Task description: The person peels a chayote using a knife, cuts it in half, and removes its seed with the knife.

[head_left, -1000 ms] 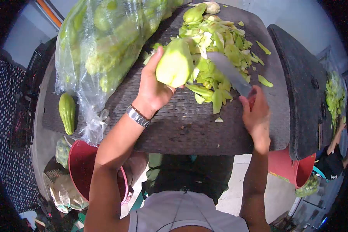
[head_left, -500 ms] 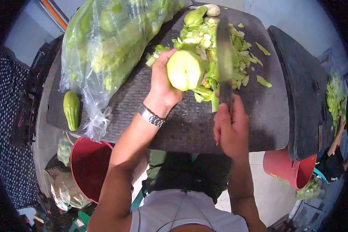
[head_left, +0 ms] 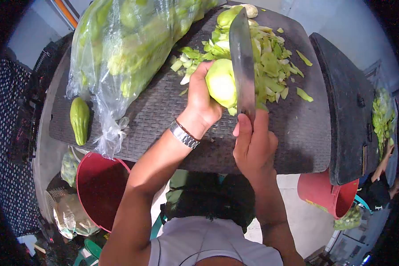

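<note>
My left hand (head_left: 200, 99) is wrapped round a pale green peeled chayote (head_left: 220, 84), thumb along its upper left side. In my right hand (head_left: 256, 148) is the handle of a large broad-bladed knife (head_left: 242, 55). The blade points away from me and lies along the chayote's right side; whether it cuts in is hidden. Beyond and right of the knife spreads a heap of green peelings (head_left: 272, 66) on the dark woven-textured table (head_left: 164, 133). Another chayote (head_left: 228, 17) rests at the heap's far end.
A clear plastic bag (head_left: 128, 48) full of green produce fills the table's left side, with a single unpeeled chayote (head_left: 80, 120) beside its knotted end. Red buckets stand below, one left (head_left: 99, 190) and one right (head_left: 326, 193). A dark chair back (head_left: 346, 111) borders the table's right.
My left hand and the chayote have shifted right, and the chayote is turned. The knife has come left against it. A strip of peel that hung near my right hand no longer shows there.
</note>
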Motion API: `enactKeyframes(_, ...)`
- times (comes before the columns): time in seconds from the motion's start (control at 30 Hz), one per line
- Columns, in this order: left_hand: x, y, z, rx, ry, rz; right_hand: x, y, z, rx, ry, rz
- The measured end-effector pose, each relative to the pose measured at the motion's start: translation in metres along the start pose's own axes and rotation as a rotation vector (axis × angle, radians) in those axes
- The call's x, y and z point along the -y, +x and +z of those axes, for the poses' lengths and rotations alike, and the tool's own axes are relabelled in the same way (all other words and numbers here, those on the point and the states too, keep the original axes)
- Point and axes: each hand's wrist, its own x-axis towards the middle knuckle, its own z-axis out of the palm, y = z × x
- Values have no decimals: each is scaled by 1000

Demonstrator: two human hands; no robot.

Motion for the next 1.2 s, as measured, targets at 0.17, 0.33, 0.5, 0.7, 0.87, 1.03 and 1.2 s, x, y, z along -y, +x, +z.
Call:
enactKeyframes(0.17, 1, 1, -3, -28, -1, -15, -1, 2, 7, -66, -27, -41)
enactKeyframes(0.33, 1, -2, 3, -55, 4, -4, -3, 1, 11, -65, -98, -18)
enactKeyframes(0.5, 1, -3, 2, -30, 9, 5, -2, 2, 14, -56, -156, -46)
enactKeyframes(0.7, 0, -5, 4, -80, 44, 89, -2, 4, 15, -75, -200, -96)
enactKeyframes(0.87, 0, -10, 7, -41, 96, 106, -13, 7, 6, -80, 60, 54)
enactKeyframes(1.03, -8, -21, 13, 31, 335, 53, -2, 26, -41, -7, 571, 517)
enactKeyframes(1.2, -12, -34, 9, 277, 642, 38, -15, 22, -60, 21, 547, 507)
